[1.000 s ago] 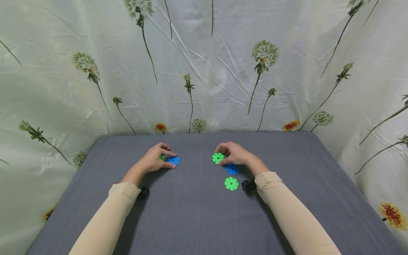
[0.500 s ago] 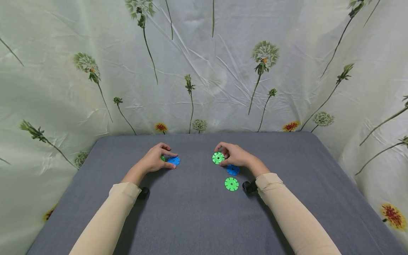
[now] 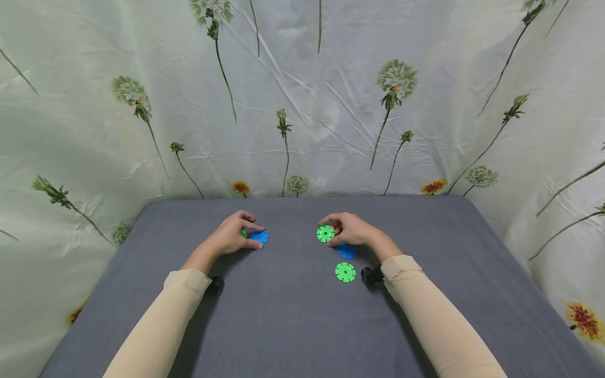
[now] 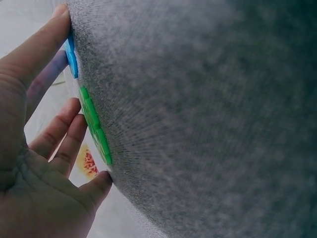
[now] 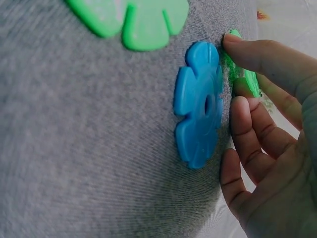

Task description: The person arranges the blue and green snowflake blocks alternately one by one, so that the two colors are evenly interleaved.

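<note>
My left hand (image 3: 226, 236) has thumb and forefinger on either edge of a blue notched plastic disc (image 3: 261, 237), which lies on the grey cloth. A green disc (image 4: 96, 124) sits under the same hand, near the other fingers and mostly hidden in the head view. On the right, my right hand (image 3: 355, 231) pinches a green notched disc (image 3: 322, 231) between thumb and fingers; it stands tilted at the cloth. Below that palm lies another blue disc (image 5: 198, 104), apart from the fingers in the right wrist view. Nearer to me is a flat green disc (image 3: 341, 272).
Grey cloth (image 3: 283, 315) covers the table, whose far edge meets a pale curtain (image 3: 326, 131) printed with dandelions. Black wrist cameras (image 3: 371, 275) hang under both sleeves, the right one close beside the nearest green disc.
Both hands stay almost still. The green disc in my right hand has tilted up slightly, and the thumb has shifted a little along its edge. The head view has drifted a touch.
</note>
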A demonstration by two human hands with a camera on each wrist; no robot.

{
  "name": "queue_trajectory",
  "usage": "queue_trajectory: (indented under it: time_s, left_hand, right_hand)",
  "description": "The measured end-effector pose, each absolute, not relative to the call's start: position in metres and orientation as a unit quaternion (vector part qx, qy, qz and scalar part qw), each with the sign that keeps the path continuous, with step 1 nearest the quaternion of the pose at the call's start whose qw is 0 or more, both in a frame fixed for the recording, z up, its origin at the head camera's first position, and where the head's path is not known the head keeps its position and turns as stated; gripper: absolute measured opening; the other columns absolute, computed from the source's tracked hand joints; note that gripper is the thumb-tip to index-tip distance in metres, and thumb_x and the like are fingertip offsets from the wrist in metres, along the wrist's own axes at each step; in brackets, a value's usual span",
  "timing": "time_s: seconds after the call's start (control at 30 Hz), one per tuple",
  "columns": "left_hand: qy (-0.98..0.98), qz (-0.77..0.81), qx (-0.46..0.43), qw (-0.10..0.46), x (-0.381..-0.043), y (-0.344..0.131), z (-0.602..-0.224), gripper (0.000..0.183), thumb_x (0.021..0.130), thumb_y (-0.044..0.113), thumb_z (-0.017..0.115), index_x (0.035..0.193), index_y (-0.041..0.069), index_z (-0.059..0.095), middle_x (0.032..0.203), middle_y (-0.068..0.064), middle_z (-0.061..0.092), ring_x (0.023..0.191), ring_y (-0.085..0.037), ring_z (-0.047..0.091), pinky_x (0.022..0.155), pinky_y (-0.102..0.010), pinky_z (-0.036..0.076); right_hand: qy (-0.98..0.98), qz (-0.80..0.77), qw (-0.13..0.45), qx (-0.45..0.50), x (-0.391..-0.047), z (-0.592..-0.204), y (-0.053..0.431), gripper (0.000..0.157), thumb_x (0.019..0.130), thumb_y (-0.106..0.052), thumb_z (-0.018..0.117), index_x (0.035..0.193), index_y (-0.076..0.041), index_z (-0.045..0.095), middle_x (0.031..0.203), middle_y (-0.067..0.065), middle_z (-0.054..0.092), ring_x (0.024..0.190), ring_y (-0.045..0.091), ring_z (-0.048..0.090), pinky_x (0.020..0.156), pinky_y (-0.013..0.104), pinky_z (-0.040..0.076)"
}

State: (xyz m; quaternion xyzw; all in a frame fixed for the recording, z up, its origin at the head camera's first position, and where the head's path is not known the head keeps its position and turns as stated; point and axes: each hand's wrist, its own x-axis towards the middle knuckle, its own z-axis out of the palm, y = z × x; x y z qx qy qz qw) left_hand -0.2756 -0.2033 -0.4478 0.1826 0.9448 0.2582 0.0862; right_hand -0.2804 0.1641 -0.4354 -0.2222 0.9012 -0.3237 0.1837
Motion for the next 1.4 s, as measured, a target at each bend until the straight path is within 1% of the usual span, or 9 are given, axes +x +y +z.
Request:
queue_trajectory:
  time_s: [0.13,0.27,0.37,0.63,0.87,1.2,1.4]
  left_hand:
    - [0.945,0.255,0.183,0.087,-0.277,-0.202,-0.448,0.05,0.089,0.033,0.09,0.134,0.015,0.078,0.15,-0.022,0.054,0.141,-0.045,0.049,0.118,-0.064,0.043]
    - [0.945,0.258,0.179,0.09,-0.278,-0.201,-0.448,0.05,0.089,0.032,0.091,0.134,0.015,0.078,0.15,-0.022,0.054,0.142,-0.045,0.049,0.119,-0.064,0.042]
    - [0.944,0.259,0.181,0.09,-0.278,-0.201,-0.448,0.05,0.089,0.032,0.09,0.134,0.015,0.078,0.151,-0.022,0.054,0.142,-0.046,0.049,0.119,-0.065,0.042]
    - [0.946,0.259,0.176,0.088,-0.277,-0.203,-0.449,0.049,0.09,0.031,0.09,0.135,0.016,0.078,0.152,-0.021,0.053,0.143,-0.044,0.048,0.119,-0.064,0.041]
    - [0.944,0.263,0.18,0.085,-0.276,-0.204,-0.446,0.048,0.09,0.031,0.09,0.134,0.015,0.078,0.151,-0.022,0.053,0.142,-0.045,0.049,0.119,-0.065,0.041]
    - [0.946,0.257,0.184,0.077,-0.278,-0.202,-0.449,0.049,0.089,0.032,0.091,0.133,0.015,0.079,0.15,-0.022,0.055,0.14,-0.046,0.051,0.117,-0.065,0.043]
    - [0.946,0.255,0.186,0.076,-0.278,-0.202,-0.449,0.048,0.089,0.032,0.091,0.133,0.015,0.079,0.149,-0.022,0.055,0.139,-0.045,0.052,0.117,-0.064,0.043]
  right_hand:
    - [0.903,-0.319,0.183,-0.223,-0.282,-0.435,0.165,0.052,0.094,-0.016,0.085,0.143,-0.011,0.069,0.098,0.004,0.064,0.087,0.016,0.055,0.08,0.034,0.047]
    - [0.907,-0.312,0.178,-0.22,-0.282,-0.433,0.163,0.051,0.092,-0.021,0.087,0.139,-0.009,0.072,0.093,0.002,0.066,0.083,0.015,0.055,0.076,0.031,0.047]
    - [0.909,-0.309,0.175,-0.219,-0.282,-0.431,0.16,0.05,0.091,-0.024,0.089,0.136,-0.008,0.074,0.093,0.002,0.069,0.082,0.014,0.057,0.075,0.03,0.048]
    - [0.896,-0.329,0.18,-0.237,-0.284,-0.43,0.145,0.05,0.09,-0.024,0.09,0.134,-0.007,0.074,0.101,0.004,0.073,0.087,0.014,0.06,0.079,0.031,0.053]
    - [0.887,-0.338,0.175,-0.261,-0.286,-0.434,0.125,0.052,0.091,-0.023,0.089,0.136,-0.005,0.073,0.115,0.009,0.075,0.099,0.015,0.066,0.088,0.03,0.057]
    - [0.889,-0.34,0.17,-0.257,-0.288,-0.442,0.096,0.051,0.09,-0.026,0.09,0.135,-0.009,0.075,0.118,0.007,0.075,0.103,0.016,0.066,0.09,0.028,0.057]
    - [0.889,-0.345,0.164,-0.252,-0.287,-0.443,0.085,0.05,0.088,-0.026,0.092,0.132,-0.009,0.076,0.117,0.006,0.076,0.101,0.015,0.067,0.089,0.028,0.057]
